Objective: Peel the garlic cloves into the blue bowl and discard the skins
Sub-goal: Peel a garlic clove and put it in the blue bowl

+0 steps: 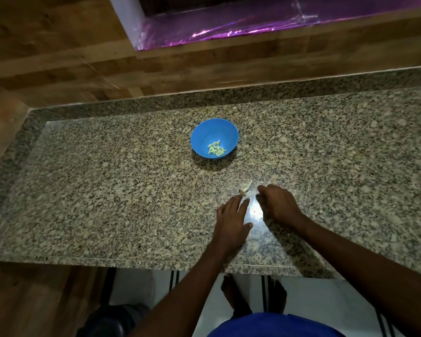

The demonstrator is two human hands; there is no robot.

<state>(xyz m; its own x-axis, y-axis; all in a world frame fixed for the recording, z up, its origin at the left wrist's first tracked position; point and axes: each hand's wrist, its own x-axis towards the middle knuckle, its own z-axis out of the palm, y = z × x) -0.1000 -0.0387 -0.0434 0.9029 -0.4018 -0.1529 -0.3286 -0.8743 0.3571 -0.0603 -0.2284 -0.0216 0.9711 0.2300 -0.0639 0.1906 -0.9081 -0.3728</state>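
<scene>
Fingers (238,203) of the left hand (231,220) lie straight, the right hand (277,203) curls, contents unclear, beside papery garlic skins (245,187), probably featherlight, best pinched gently together.

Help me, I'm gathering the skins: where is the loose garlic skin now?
In the head view, the garlic skin lies on the granite counter, just beyond the left hand, nearer than the blue bowl.

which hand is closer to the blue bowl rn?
Left, narrowly. The left hand lies flat on the counter below the blue bowl; the right hand sits further to the right, fingers curled down near the garlic skins.
</scene>
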